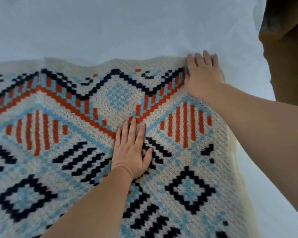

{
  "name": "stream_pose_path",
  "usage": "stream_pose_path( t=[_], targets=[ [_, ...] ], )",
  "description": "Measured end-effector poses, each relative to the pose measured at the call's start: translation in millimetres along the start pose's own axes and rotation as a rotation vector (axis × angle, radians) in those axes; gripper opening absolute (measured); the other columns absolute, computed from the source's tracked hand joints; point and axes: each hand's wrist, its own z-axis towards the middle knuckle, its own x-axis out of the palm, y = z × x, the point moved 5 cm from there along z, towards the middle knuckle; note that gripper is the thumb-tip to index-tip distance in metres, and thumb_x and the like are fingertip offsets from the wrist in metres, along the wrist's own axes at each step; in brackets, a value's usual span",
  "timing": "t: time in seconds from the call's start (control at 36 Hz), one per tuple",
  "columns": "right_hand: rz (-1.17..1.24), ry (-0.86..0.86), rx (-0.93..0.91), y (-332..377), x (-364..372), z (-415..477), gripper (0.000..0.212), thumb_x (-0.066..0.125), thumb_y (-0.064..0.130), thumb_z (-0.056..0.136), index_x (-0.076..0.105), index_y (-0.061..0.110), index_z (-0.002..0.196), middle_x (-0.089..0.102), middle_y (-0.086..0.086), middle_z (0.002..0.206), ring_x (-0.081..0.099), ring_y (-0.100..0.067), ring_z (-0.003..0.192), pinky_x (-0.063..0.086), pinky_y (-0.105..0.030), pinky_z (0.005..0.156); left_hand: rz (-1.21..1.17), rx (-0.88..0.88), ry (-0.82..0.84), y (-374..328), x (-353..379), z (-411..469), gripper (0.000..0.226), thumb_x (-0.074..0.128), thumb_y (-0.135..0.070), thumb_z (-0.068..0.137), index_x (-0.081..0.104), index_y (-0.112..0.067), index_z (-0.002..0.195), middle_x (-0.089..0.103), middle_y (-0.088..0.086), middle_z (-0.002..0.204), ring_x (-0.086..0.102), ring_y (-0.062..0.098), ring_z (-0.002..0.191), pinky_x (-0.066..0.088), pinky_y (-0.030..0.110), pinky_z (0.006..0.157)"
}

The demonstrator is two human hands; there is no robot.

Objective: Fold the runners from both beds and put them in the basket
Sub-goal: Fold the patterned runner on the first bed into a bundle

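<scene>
Patterned cream knit runner on white bed, pressed flat by left hand centre, right hand at 1 o'clock, fingers straight.

Soft, even, cool daylight, faint shadows, slight blur overall, wide-angle stretching toward the edges

Runner lies on bed, hands atop.

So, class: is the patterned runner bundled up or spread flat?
Spread flat: the runner lies on the white bedding, left hand and right hand flat on it. Doubled underneath: cannot tell.
</scene>
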Motion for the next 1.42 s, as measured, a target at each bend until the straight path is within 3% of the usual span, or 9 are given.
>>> stream_pose_path(
  t=[0.14,0.25,0.33,0.53,0.69,0.89,1.06,1.25,1.42],
  targets=[
    [0.001,-0.067,-0.021,2,-26,1,0.047,0.052,0.029,0.086,0.046,0.008,0.128,0.057,-0.016,0.117,0.046,-0.036,0.118,0.023,-0.050,0.109,0.013,0.005,-0.003,2,2,2,0.074,0.015,-0.055,0.092,-0.005,-0.015,0.151,-0.002,0.017,0.158,-0.008,0.030,0.146,-0.003,0.047,0.116],
    [-0.033,-0.242,-0.120,2,-40,-21,0.005,0.057,0.013,0.085,0.056,0.014,0.090,0.046,0.001,0.074,0.049,-0.028,0.084,0.033,-0.041,0.089,0.017,0.007,-0.001,1,2,3,0.073,0.013,-0.055,0.092,-0.004,-0.015,0.151,-0.003,0.016,0.158,-0.007,0.031,0.146,-0.003,0.048,0.116],
    [-0.002,-0.228,-0.183,-1,-38,-51,0.016,0.059,0.016,0.087,0.046,0.023,0.080,0.040,0.006,0.061,0.038,-0.022,0.063,0.034,-0.038,0.077,0.037,-0.009,0.020,2,-2,5,0.073,0.003,-0.058,0.091,-0.003,-0.016,0.151,-0.005,0.014,0.158,-0.009,0.029,0.146,-0.005,0.048,0.117],
    [0.031,-0.100,-0.123,-4,-38,-157,0.018,0.049,0.015,0.087,0.054,0.017,0.104,0.056,-0.002,0.079,0.043,-0.025,0.071,0.045,-0.035,0.069,-0.066,-0.062,0.050,-10,-52,-8,0.073,0.026,-0.059,0.090,0.019,-0.015,0.147,0.020,0.013,0.156,0.017,0.032,0.143,0.013,0.045,0.117],
    [-0.057,0.019,-0.171,3,-48,-230,0.015,0.050,0.007,0.085,0.056,0.016,0.095,0.063,-0.003,0.088,0.062,-0.025,0.080,0.042,-0.035,0.076,-0.201,-0.039,-0.468,-11,-152,-40,0.045,0.077,-0.014,0.068,0.049,-0.005,0.103,0.054,0.017,0.107,0.049,0.033,0.098,0.041,0.043,0.082],
    [-0.004,0.014,-0.218,-11,-59,-293,0.014,0.047,0.012,0.090,0.057,0.015,0.099,0.061,-0.002,0.098,0.059,-0.026,0.089,0.031,-0.030,0.061,0.126,0.134,-0.169,-15,-162,-58,0.032,0.056,-0.005,0.083,0.056,-0.014,0.114,0.056,0.010,0.118,0.050,0.032,0.110,0.033,0.043,0.096],
    [-0.010,0.104,-0.236,-27,-62,-331,0.013,0.047,0.022,0.094,0.057,0.019,0.102,0.057,0.003,0.098,0.061,-0.022,0.083,0.038,-0.031,0.061,-0.145,0.080,-0.062,-22,-170,-97,0.022,0.042,-0.006,0.091,0.054,-0.009,0.110,0.057,0.012,0.110,0.054,0.032,0.087,0.041,0.036,0.067],
    [-0.023,0.248,-0.246,-42,-50,-386,0.021,0.046,0.008,0.086,0.061,0.019,0.096,0.053,0.002,0.103,0.054,-0.020,0.084,0.036,-0.030,0.063,-0.131,0.304,0.126,-53,-170,-190,0.022,0.045,-0.038,0.095,0.053,-0.018,0.096,0.052,-0.001,0.089,0.054,0.021,0.078,0.049,0.038,0.068],
    [-0.167,0.321,-0.239,-58,-30,-444,0.033,0.040,0.002,0.081,0.059,0.024,0.098,0.041,0.009,0.071,0.047,-0.017,0.065,0.026,-0.026,0.048,-0.111,0.233,0.190,-61,-152,-265,0.016,0.048,-0.022,0.094,0.061,-0.012,0.099,0.054,0.000,0.090,0.053,0.018,0.083,0.047,0.033,0.071]
  ],
)
